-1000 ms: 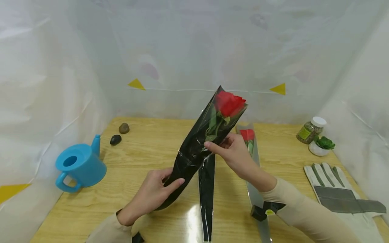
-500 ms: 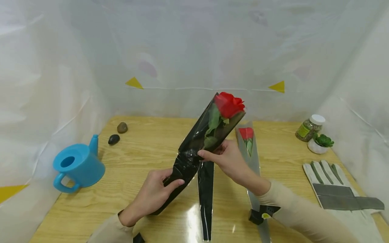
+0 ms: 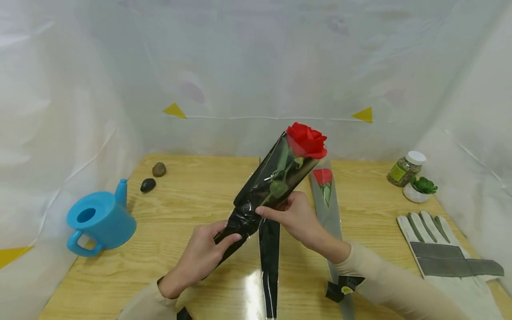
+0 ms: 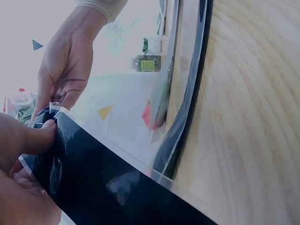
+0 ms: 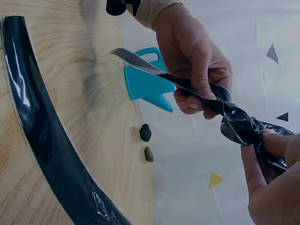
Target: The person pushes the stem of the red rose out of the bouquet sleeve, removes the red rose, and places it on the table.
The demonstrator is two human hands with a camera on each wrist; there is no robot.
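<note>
A red rose (image 3: 307, 140) sits in a black and clear plastic sleeve (image 3: 258, 184), tilted with its bloom up and to the right. The bloom stands partly out of the sleeve's upper opening. My left hand (image 3: 200, 255) pinches the sleeve's narrow lower part between thumb and fingers. Higher up, just below the leaves, my right hand (image 3: 302, 222) grips it with the thumb in front. Between the hands the plastic is bunched and creased, as the right wrist view shows at the crumpled film (image 5: 241, 124). The stem is hidden inside the black part.
Below the hands a second black sleeve (image 3: 270, 271) lies on the wooden table (image 3: 192, 186). Right of it lies a rose in a grey sleeve (image 3: 323, 178). A blue watering can (image 3: 102, 222) and two stones stand left; a jar (image 3: 406, 169), a potted succulent (image 3: 420, 189) and a glove (image 3: 440, 253) right.
My right hand has slid down the sleeve toward the left hand, and the plastic has bunched between them. The bloom now stands further out of the top. The left hand stays nearly in place.
</note>
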